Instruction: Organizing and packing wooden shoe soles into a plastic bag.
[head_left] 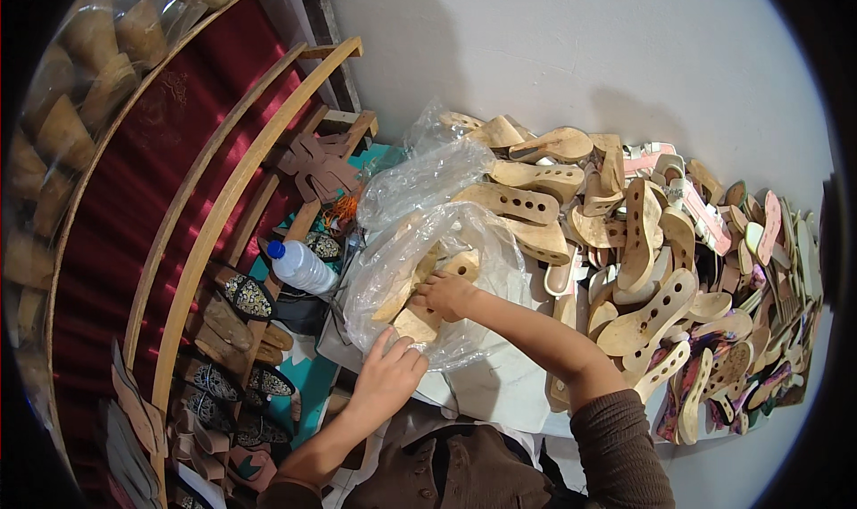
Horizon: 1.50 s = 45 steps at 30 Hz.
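A clear plastic bag (500, 250) lies with its mouth open on the table in front of me, holding several pale wooden shoe soles. My right hand (446, 295) reaches inside it, fingers curled over a wooden shoe sole (417, 323); its fingertips are partly hidden. At the near rim of the bag, my left hand (390, 373) has its fingers bent over the plastic, close to that same sole. The thumb of the left hand is hard to make out.
Wooden heeled soles with holes (650, 313) pile up along the table's right, beside pink and white straps (705, 215). A water bottle (303, 266) stands left of the bag. Farther left, a wooden rack (214, 223) holds patterned shoes (245, 295). A white wall (536, 45) rises behind.
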Each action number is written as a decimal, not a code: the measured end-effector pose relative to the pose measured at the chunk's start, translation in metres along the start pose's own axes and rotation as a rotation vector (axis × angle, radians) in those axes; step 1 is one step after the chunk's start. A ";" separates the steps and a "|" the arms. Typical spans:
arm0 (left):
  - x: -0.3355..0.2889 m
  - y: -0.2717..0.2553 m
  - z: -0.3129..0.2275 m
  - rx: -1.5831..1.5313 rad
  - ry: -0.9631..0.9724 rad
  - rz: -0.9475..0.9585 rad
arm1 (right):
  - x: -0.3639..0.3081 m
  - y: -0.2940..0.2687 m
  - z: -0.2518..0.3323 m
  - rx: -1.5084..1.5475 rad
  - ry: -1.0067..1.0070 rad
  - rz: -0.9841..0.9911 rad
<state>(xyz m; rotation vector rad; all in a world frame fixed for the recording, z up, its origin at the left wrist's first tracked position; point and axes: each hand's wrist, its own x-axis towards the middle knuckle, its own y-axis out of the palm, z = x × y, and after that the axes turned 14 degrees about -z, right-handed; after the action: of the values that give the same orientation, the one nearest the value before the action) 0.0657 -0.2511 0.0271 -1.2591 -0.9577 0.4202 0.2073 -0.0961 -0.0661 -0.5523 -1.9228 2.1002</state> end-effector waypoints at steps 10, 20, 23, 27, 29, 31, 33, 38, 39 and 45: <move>0.017 -0.035 -0.010 -0.173 -0.027 -0.025 | 0.006 0.005 0.002 -0.057 -0.060 -0.013; 0.026 -0.038 -0.013 -0.214 0.016 -0.005 | -0.012 0.000 -0.037 -0.129 0.235 -0.096; 0.027 -0.041 -0.013 -0.209 0.018 -0.011 | -0.007 -0.004 -0.041 -0.259 0.180 -0.164; 0.027 -0.043 -0.012 -0.202 -0.003 0.007 | -0.005 -0.002 -0.036 -0.116 0.210 -0.079; 0.026 -0.043 -0.016 -0.203 -0.031 -0.023 | -0.014 -0.010 -0.034 -0.086 0.231 -0.078; 0.026 -0.041 -0.015 -0.205 -0.018 0.000 | -0.034 -0.024 -0.031 0.043 0.222 -0.339; 0.026 -0.039 -0.017 -0.201 -0.025 0.027 | -0.049 -0.073 -0.025 0.161 0.209 -0.248; 0.048 -0.057 -0.041 -0.307 -0.048 -0.047 | -0.138 -0.139 -0.021 0.617 0.181 -0.569; 0.048 -0.053 -0.046 -0.317 -0.047 -0.045 | -0.155 -0.144 -0.017 0.691 0.225 -0.675; 0.065 -0.017 -0.083 -0.407 0.035 -0.160 | -0.245 -0.043 0.000 0.489 1.081 -0.709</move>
<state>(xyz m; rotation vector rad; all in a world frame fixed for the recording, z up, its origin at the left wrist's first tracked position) 0.1647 -0.2591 0.0672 -1.5348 -1.1410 0.0766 0.4245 -0.1951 0.0040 -0.5840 -0.7734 1.2673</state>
